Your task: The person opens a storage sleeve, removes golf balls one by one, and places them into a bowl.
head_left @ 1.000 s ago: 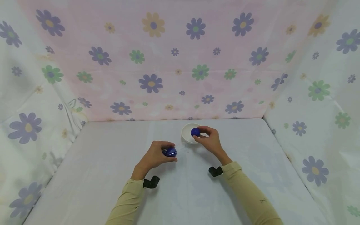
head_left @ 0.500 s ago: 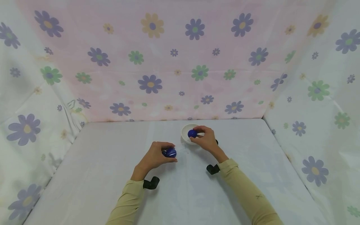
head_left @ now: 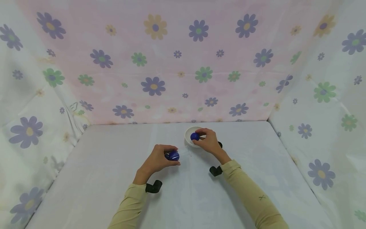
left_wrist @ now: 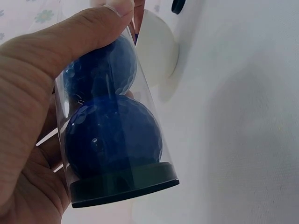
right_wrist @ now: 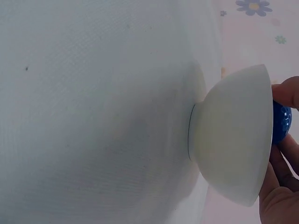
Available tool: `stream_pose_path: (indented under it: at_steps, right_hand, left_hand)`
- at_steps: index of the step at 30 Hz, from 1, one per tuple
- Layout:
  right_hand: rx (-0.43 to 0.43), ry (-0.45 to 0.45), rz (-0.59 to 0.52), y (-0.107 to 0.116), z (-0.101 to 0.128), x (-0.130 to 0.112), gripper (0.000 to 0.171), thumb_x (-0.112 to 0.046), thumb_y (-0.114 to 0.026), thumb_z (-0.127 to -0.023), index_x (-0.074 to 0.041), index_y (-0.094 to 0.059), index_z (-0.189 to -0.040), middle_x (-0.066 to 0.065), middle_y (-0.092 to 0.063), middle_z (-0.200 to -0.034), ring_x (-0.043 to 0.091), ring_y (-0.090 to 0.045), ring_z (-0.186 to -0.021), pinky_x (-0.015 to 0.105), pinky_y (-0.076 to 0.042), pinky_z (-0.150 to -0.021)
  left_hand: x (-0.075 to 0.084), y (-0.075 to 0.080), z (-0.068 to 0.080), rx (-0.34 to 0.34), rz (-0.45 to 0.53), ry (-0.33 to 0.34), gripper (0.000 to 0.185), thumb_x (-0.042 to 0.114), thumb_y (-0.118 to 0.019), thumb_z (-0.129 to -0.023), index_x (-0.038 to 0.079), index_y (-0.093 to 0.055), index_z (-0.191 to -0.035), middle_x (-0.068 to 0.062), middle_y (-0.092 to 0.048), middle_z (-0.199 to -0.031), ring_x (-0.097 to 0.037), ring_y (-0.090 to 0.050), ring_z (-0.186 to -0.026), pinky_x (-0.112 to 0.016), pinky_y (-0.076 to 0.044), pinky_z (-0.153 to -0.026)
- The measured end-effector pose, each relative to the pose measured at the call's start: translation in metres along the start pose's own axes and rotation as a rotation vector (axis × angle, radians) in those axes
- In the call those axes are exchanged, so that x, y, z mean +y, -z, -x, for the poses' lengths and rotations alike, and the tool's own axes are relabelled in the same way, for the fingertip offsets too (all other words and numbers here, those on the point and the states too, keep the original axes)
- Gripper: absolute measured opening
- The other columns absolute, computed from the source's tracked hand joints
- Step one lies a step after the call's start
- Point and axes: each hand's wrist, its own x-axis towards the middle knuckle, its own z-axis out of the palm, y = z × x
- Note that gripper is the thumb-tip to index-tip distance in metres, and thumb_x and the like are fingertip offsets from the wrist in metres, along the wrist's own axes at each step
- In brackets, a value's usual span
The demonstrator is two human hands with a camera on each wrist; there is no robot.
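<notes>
My left hand [head_left: 156,159] grips a clear plastic tube [left_wrist: 152,126] with a dark cap [left_wrist: 126,184] at its near end. Inside it show two dimpled blue golf balls [left_wrist: 114,135], one behind the other. A separate blue golf ball [head_left: 195,136] is pinched between the thumb and fingers of my right hand [head_left: 210,142]. That ball overlaps the white bowl [head_left: 187,137] in the head view. From the right wrist, the ball shows right at the rim of the bowl [right_wrist: 231,135], partly hidden behind it. The tube's far end points towards the bowl.
The bowl stands on a white-covered table [head_left: 114,178], near its back edge. Flower-printed cloth walls [head_left: 171,63] enclose the back and both sides. Dark wrist-worn mounts [head_left: 154,186] stick out beside both sleeves.
My right hand has moved a little left with its golf ball, further over the bowl. The left hand holds the tube in about the same spot.
</notes>
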Motion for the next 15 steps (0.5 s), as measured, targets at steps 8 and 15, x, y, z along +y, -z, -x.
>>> stream_pose_path:
  at_steps: [8, 15]
  right_hand:
    - [-0.041, 0.008, 0.053, -0.0019, -0.0035, 0.0018, 0.041, -0.006, -0.083, -0.083, 0.004, -0.067, -0.119, 0.019, -0.067, -0.121, 0.031, -0.065, -0.112, 0.041, -0.057, -0.096]
    - [-0.039, 0.049, 0.065, -0.0023, -0.0064, 0.0044, 0.030, -0.002, -0.077, -0.086, 0.006, -0.070, -0.114, 0.020, -0.070, -0.113, 0.032, -0.067, -0.105, 0.041, -0.059, -0.093]
  left_hand:
    - [-0.0013, -0.0004, 0.0007, 0.005, -0.006, -0.015, 0.055, 0.022, -0.092, -0.076, 0.002, -0.071, -0.123, -0.010, -0.072, -0.122, -0.028, -0.067, -0.112, -0.048, -0.055, -0.099]
    - [-0.0021, -0.0009, 0.0004, 0.009, -0.001, -0.015, 0.054, 0.021, -0.092, -0.076, 0.002, -0.071, -0.122, -0.010, -0.072, -0.121, -0.028, -0.067, -0.113, -0.048, -0.055, -0.100]
